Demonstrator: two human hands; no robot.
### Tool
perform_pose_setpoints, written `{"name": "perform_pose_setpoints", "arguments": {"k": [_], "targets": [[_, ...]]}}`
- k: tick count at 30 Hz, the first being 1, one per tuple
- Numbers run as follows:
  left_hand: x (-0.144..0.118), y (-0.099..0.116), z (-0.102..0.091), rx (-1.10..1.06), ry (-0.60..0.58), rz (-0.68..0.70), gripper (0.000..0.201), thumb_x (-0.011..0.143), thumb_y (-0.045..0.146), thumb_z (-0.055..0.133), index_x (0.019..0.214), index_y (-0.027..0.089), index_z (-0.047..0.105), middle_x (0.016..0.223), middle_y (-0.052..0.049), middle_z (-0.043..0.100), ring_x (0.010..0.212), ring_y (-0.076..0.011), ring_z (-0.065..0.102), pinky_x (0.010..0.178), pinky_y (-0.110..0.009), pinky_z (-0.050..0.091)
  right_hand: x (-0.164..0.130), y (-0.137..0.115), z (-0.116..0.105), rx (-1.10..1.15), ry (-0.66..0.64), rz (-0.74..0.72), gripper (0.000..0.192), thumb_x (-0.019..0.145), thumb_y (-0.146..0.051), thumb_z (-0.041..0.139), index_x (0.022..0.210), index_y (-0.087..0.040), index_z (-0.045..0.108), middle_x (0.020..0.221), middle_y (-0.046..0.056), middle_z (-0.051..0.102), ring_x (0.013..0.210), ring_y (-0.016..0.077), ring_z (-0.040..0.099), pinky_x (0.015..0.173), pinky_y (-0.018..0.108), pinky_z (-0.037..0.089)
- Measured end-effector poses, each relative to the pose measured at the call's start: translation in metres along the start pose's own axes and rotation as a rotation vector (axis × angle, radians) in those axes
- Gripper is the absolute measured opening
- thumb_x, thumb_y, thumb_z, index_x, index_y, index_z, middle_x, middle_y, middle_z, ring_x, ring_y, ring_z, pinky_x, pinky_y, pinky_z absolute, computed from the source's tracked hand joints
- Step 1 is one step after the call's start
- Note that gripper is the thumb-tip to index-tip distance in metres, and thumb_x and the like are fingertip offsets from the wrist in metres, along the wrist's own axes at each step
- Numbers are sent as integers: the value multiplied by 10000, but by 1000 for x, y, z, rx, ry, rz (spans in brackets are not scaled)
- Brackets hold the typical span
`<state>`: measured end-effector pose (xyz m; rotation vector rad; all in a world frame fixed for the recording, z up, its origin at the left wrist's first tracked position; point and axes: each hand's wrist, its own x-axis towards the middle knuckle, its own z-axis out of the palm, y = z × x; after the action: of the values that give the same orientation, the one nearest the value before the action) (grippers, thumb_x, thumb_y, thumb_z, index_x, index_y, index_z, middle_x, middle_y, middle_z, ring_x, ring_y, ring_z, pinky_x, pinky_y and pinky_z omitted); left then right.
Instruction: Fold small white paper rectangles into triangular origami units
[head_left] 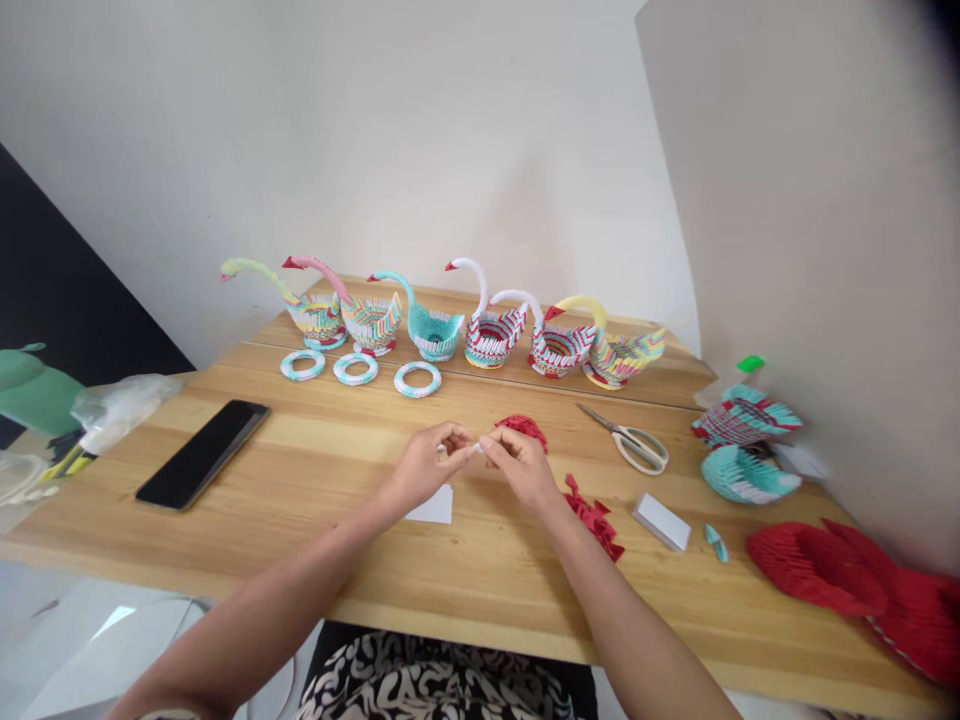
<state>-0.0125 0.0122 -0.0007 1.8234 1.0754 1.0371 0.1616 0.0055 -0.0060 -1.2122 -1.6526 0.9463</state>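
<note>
Over the middle of the table, my left hand [431,462] and my right hand [521,465] meet fingertip to fingertip. Both are closed in a pinch on a small white piece of paper [477,449], mostly hidden by the fingers. Below my left hand a white paper sheet [433,506] lies flat on the wood. Behind my right hand sits a pile of red folded paper pieces [526,428]. A second heap of red folded pieces [595,520] lies beside my right wrist, partly covered by the forearm.
Several folded-paper swans [436,333] line the back of the table, with paper rings [418,379] before them. A phone [202,455] lies left. Scissors [634,445], a stack of white paper [661,522], teal paper bodies [750,474] and a large red paper piece [840,575] are right.
</note>
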Motion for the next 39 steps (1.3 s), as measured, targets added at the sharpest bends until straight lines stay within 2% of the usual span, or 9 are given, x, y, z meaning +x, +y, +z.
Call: {"name": "perform_pose_setpoints", "arguments": {"k": [4, 7, 11, 15, 20, 28, 32, 36, 39], "targets": [[3, -3, 0, -163, -104, -160, 208, 788, 327, 559, 698, 139, 566, 620, 18, 551, 572, -89, 460, 538, -204, 365, 0, -1, 2, -7, -8, 21, 292, 834, -414, 557, 649, -188, 565, 575, -28, 514, 537, 117, 448, 522, 236, 334], [4, -5, -1, -239, -83, -202, 207, 760, 323, 571, 673, 138, 538, 586, 33, 505, 546, -77, 423, 517, -198, 333, 0, 0, 2, 37, -9, 29, 296, 838, -417, 548, 654, -187, 574, 591, -21, 539, 564, 125, 480, 556, 243, 362], [5, -5, -2, -307, -33, -200, 212, 738, 322, 586, 650, 144, 511, 578, 41, 478, 548, -76, 411, 539, -205, 331, 1, 0, 0, 102, -53, 19, 314, 869, -433, 496, 702, -184, 591, 649, -3, 577, 640, 142, 530, 629, 256, 398], [5, -5, -3, -331, 2, -186, 225, 743, 324, 586, 637, 147, 497, 579, 43, 467, 551, -75, 397, 545, -206, 325, 2, -1, 0, 81, -110, 32, 261, 843, -429, 545, 771, -186, 607, 679, -8, 583, 639, 138, 521, 607, 248, 383], [5, -6, -2, -334, -58, -173, 222, 734, 347, 620, 693, 137, 562, 612, 29, 521, 571, -84, 439, 562, -211, 349, 2, 3, 1, -13, -53, -1, 275, 855, -412, 530, 705, -183, 561, 635, -23, 523, 593, 122, 459, 565, 238, 341], [6, -11, -3, -502, -132, -209, 253, 715, 362, 670, 758, 122, 602, 637, 2, 579, 597, -96, 496, 613, -227, 388, 1, 2, 0, -12, -48, -29, 253, 867, -387, 516, 724, -181, 551, 630, -30, 479, 570, 109, 413, 539, 227, 325], [6, -11, -3, -463, -102, -202, 231, 709, 346, 667, 721, 129, 589, 619, 13, 566, 584, -93, 483, 597, -223, 376, 2, 5, 2, 28, -38, -6, 256, 848, -399, 538, 714, -182, 564, 644, -24, 519, 599, 121, 462, 570, 231, 361], [5, -6, -2, -320, -42, -172, 179, 712, 302, 652, 688, 133, 598, 632, 11, 583, 599, -98, 485, 601, -224, 367, 3, 8, 3, 44, -27, -1, 226, 837, -390, 556, 759, -181, 594, 679, -18, 559, 630, 127, 494, 596, 234, 376], [4, -5, -1, -332, -49, -181, 184, 713, 309, 653, 704, 131, 609, 647, 8, 597, 597, -98, 492, 600, -225, 376, 2, 8, 3, 12, -20, -26, 230, 853, -382, 532, 762, -179, 592, 690, -13, 566, 629, 124, 488, 587, 232, 367]]}}
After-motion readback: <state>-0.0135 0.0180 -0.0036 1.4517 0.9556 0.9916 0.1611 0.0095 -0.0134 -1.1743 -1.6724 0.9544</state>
